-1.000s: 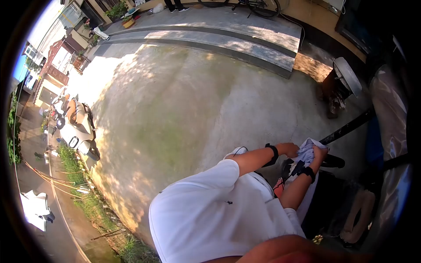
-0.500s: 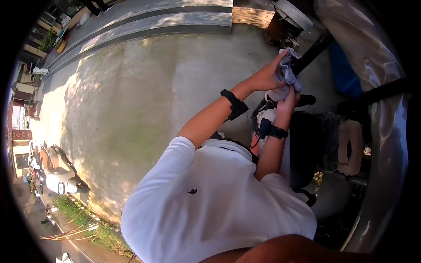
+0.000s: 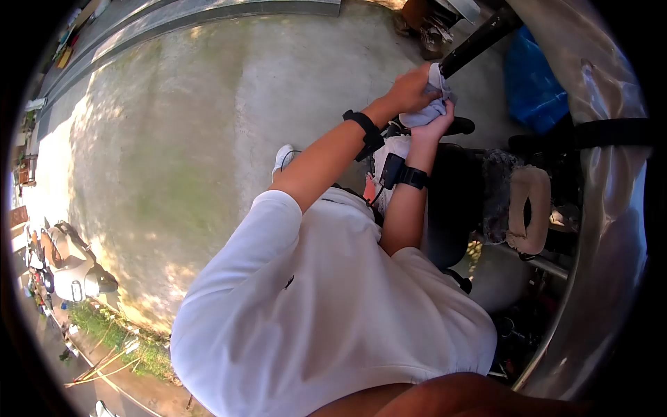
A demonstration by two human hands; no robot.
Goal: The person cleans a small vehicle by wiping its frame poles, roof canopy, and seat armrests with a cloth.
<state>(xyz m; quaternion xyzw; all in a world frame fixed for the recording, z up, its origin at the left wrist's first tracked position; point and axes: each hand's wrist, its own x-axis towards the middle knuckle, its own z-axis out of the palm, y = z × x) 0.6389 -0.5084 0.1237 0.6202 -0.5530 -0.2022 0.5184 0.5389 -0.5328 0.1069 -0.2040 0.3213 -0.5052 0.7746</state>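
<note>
A pale grey-lavender cloth is bunched between my two hands, up against the lower end of a slanting black bar. My left hand is closed on its upper left side, fingers curled into the folds. From below and to the right, my right hand grips the same cloth, its fingers partly hidden by it. A black handlebar grip lies just right of my right hand. Both wrists wear black bands with small boxes.
A vehicle with a black seat, a tan cushioned piece and a clear plastic cover stands at right. Behind it lies a blue bag. Concrete ground spreads left, with a parked scooter farther off.
The whole view has shifted, so my hands and the vehicle appear farther left and higher. My left hand has curled in more tightly and the cloth is more bunched.
</note>
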